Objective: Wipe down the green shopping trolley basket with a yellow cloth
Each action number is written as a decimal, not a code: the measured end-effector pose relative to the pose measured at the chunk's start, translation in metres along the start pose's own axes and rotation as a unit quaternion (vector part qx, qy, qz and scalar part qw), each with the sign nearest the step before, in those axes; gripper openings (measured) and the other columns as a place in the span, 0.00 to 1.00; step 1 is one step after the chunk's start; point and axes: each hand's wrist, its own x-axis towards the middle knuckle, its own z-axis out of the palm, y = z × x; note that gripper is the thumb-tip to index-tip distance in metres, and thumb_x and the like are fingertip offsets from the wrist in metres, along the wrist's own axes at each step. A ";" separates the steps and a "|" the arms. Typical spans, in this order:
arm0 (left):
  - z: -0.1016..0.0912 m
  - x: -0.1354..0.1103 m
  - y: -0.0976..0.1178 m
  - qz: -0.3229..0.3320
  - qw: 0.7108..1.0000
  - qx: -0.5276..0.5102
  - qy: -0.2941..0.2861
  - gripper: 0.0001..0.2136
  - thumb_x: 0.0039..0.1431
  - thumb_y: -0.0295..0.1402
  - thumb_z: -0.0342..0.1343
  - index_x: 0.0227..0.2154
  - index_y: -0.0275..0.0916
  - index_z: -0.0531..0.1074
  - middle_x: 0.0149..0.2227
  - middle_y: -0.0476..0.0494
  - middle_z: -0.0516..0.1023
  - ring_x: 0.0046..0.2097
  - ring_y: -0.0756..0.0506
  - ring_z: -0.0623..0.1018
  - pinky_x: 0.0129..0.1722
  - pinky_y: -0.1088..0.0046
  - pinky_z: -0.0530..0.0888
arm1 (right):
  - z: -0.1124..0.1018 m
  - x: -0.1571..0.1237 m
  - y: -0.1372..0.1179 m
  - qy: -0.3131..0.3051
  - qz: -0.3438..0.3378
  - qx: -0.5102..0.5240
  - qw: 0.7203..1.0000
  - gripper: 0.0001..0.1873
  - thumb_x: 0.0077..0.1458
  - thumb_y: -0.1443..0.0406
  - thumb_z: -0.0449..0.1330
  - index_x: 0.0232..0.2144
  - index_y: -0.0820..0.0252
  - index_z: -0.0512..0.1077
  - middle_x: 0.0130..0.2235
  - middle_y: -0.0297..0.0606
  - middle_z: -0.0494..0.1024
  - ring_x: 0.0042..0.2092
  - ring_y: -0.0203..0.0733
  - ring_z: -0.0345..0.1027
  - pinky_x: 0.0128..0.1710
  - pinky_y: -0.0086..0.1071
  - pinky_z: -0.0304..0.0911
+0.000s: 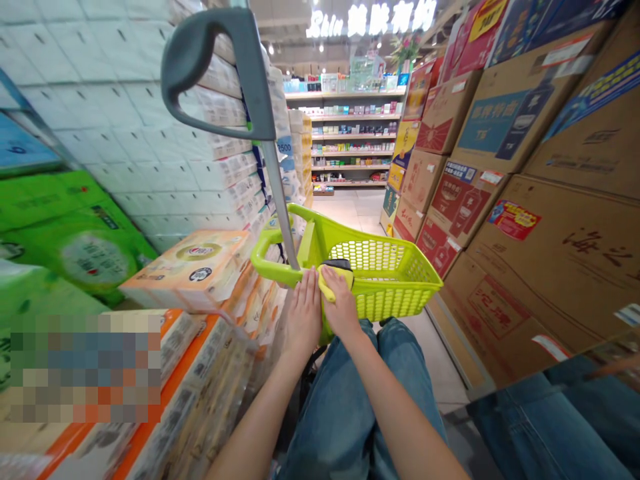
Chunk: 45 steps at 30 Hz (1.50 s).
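Note:
A lime-green rolling shopping basket (395, 299) stands in front of my knees, its grey pull handle (257, 80) raised on a metal pole (277, 183). My left hand (304, 307) lies on the basket's near rim by the foot of the pole, its fingers stretched out. Just right of it, my right hand (340, 300) presses a yellow cloth (327, 290) against the rim, with its fingers closed over it. Behind that hand a black and yellow item (339, 265) sits at the basket's edge; its kind is unclear.
Stacked white tissue packs (125, 127) rise on the left, with an orange tissue pack (190, 267) lower down. Cardboard cartons (565, 247) line the right. A pale floor aisle (350, 210) leads to product shelves (353, 137). Another person's jeans (560, 427) show at lower right.

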 end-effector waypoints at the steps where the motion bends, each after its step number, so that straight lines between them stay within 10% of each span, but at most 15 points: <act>1: 0.000 0.000 0.000 0.000 1.000 0.005 -0.001 0.30 0.61 0.20 0.39 0.67 0.28 0.47 0.69 0.35 0.51 0.70 0.41 0.49 0.67 0.60 0.58 | 0.004 0.000 -0.006 -0.015 -0.024 0.012 1.000 0.32 0.54 0.72 0.50 0.62 0.56 0.63 0.64 0.38 0.65 0.67 0.42 0.55 0.69 0.47 0.45; 13: 0.004 -0.002 -0.001 0.000 1.000 -0.016 -0.002 0.33 0.59 0.18 0.40 0.68 0.26 0.41 0.70 0.33 0.47 0.71 0.41 0.46 0.68 0.58 0.56 | -0.062 -0.034 0.067 0.047 0.009 -0.085 0.995 0.33 0.55 0.71 0.49 0.62 0.54 0.63 0.64 0.38 0.65 0.67 0.45 0.54 0.68 0.54 0.44; 17: 0.005 -0.003 0.000 -0.005 1.000 -0.014 -0.002 0.33 0.60 0.19 0.39 0.68 0.27 0.40 0.70 0.33 0.47 0.71 0.42 0.46 0.68 0.58 0.56 | -0.037 -0.026 0.050 0.137 0.064 -0.091 0.984 0.31 0.54 0.71 0.49 0.60 0.58 0.66 0.62 0.42 0.68 0.66 0.48 0.55 0.68 0.57 0.43; 24: 0.006 -0.002 0.000 -0.002 1.000 0.000 0.002 0.32 0.61 0.20 0.39 0.68 0.27 0.41 0.70 0.35 0.47 0.71 0.43 0.44 0.68 0.60 0.54 | 0.006 -0.006 -0.012 -0.022 -0.036 -0.003 0.999 0.31 0.58 0.70 0.49 0.64 0.55 0.61 0.65 0.37 0.63 0.67 0.41 0.53 0.69 0.46 0.45; 35: 0.004 -0.003 0.001 -0.008 1.000 -0.015 -0.011 0.33 0.60 0.19 0.40 0.68 0.26 0.41 0.71 0.34 0.45 0.71 0.42 0.44 0.68 0.59 0.55 | -0.063 -0.036 0.076 0.087 0.033 -0.100 0.991 0.30 0.55 0.69 0.50 0.61 0.58 0.65 0.63 0.42 0.66 0.67 0.47 0.55 0.68 0.56 0.42; 39: 0.006 -0.003 0.000 -0.010 1.000 -0.020 0.001 0.33 0.60 0.18 0.39 0.68 0.28 0.40 0.70 0.34 0.46 0.71 0.42 0.45 0.67 0.58 0.57 | -0.031 -0.022 0.044 0.130 0.067 -0.070 0.987 0.30 0.55 0.70 0.49 0.60 0.58 0.67 0.61 0.43 0.68 0.66 0.47 0.56 0.68 0.56 0.41; 45: 0.002 -0.002 -0.001 -0.002 1.000 -0.017 -0.006 0.32 0.62 0.20 0.38 0.69 0.31 0.42 0.70 0.36 0.48 0.71 0.43 0.46 0.68 0.58 0.56 | 0.006 -0.006 -0.011 -0.023 -0.055 -0.030 0.998 0.32 0.56 0.71 0.49 0.64 0.56 0.61 0.65 0.38 0.63 0.67 0.41 0.53 0.69 0.46 0.45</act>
